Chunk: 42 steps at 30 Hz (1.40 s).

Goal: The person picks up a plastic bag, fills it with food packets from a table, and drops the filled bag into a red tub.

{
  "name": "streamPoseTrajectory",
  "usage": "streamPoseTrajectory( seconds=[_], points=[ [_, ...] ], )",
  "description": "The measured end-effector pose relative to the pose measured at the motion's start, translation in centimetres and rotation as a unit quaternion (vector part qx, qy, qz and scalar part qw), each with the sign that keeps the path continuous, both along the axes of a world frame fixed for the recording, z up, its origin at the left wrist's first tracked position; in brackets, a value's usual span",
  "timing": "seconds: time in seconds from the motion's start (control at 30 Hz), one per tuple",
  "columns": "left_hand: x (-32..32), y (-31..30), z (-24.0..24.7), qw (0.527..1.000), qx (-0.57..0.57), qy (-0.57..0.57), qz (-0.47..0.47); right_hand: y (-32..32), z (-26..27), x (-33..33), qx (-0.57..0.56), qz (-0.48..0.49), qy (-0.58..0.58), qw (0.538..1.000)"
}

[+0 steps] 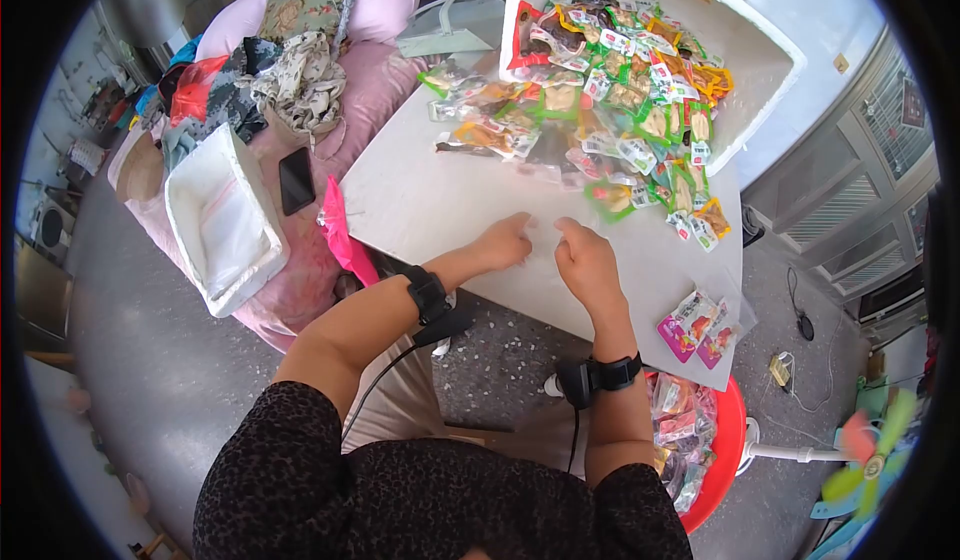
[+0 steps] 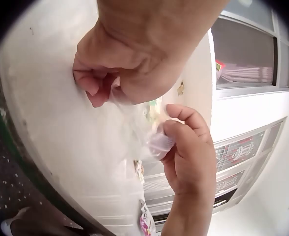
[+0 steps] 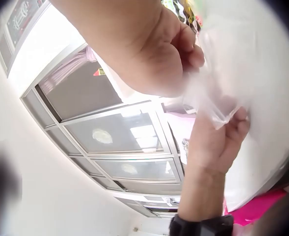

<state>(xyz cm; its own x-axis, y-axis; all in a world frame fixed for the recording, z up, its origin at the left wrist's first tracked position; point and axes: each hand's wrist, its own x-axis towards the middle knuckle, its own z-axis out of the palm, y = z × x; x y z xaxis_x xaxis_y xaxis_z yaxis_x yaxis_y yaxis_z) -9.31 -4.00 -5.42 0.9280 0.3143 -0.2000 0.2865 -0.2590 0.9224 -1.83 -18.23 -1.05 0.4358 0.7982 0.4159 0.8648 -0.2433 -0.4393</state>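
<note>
Between my two hands stretches a thin clear plastic bag [image 3: 208, 101], blurred in both wrist views and barely visible from the head. My left hand [image 1: 503, 244], over the table's near half, pinches one side of it with curled fingers. My right hand [image 1: 588, 268] grips the other side between thumb and fingers [image 2: 186, 135]. Beyond the hands, a heap of small colourful snack packets [image 1: 640, 90] spills from a tipped white foam box [image 1: 765, 55] onto the white table [image 1: 420, 210]. Two pink-and-purple packets [image 1: 690, 325] lie at the table's right corner.
A red basin [image 1: 735, 430] full of wrapped packets stands below the table's right corner. On the left, a pink-covered seat holds a white foam box [image 1: 185, 195], a phone [image 1: 296, 182] and clothes [image 1: 305, 85]. A fan [image 1: 872, 465] stands at the far right.
</note>
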Motion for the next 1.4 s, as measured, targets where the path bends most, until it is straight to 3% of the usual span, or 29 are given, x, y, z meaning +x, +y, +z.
streamPoseTrajectory(
  seconds=[0.07,0.13,0.23,0.33,0.43,0.53,0.63,0.73,0.93,1.0,1.03,1.17,1.27,1.4],
  points=[
    [0.5,1.0,-0.3,0.993,0.121,0.001,-0.008,0.8,-1.9,1.6,0.019,0.051,0.028,0.998],
    [1.0,1.9,-0.3,0.973,0.230,-0.007,-0.017,1.6,-2.4,1.9,0.013,0.023,0.101,0.995],
    [1.9,3.5,0.1,0.967,0.236,-0.089,0.042,2.2,-3.7,2.9,0.033,-0.007,0.213,0.976],
    [3.5,5.2,0.7,0.895,0.403,-0.164,0.098,2.5,-3.8,3.6,0.047,-0.023,0.261,0.964],
    [5.6,6.5,1.7,0.846,0.505,-0.122,0.123,2.9,-4.2,4.3,0.049,-0.026,0.280,0.958],
    [7.1,7.5,1.3,0.783,0.610,-0.081,0.089,2.8,-4.3,4.1,0.057,-0.026,0.286,0.956],
    [8.1,8.5,0.7,0.753,0.648,-0.079,0.082,2.7,-4.5,4.1,0.062,-0.021,0.275,0.959],
    [8.2,8.1,0.7,0.783,0.610,-0.063,0.107,2.4,-4.5,4.3,0.057,-0.030,0.268,0.961],
    [3.4,5.8,4.8,0.880,0.420,-0.148,0.163,2.5,-5.2,4.4,0.101,-0.022,0.310,0.945],
    [1.8,5.3,5.0,0.945,0.185,-0.182,0.197,2.6,-5.6,4.4,0.103,-0.020,0.335,0.936],
    [1.1,4.7,5.3,0.956,0.062,-0.194,0.210,2.7,-5.8,4.4,0.103,-0.021,0.344,0.933],
    [-1.4,2.0,5.9,0.912,-0.195,-0.227,0.280,2.7,-6.1,4.6,0.081,-0.020,0.359,0.929],
    [-3.1,1.2,6.3,0.876,-0.279,-0.250,0.303,2.7,-5.9,4.3,0.084,-0.020,0.351,0.932],
    [-4.4,-0.5,6.3,0.871,-0.295,-0.252,0.303,3.1,-6.3,4.0,0.066,-0.017,0.366,0.928]
  ],
)
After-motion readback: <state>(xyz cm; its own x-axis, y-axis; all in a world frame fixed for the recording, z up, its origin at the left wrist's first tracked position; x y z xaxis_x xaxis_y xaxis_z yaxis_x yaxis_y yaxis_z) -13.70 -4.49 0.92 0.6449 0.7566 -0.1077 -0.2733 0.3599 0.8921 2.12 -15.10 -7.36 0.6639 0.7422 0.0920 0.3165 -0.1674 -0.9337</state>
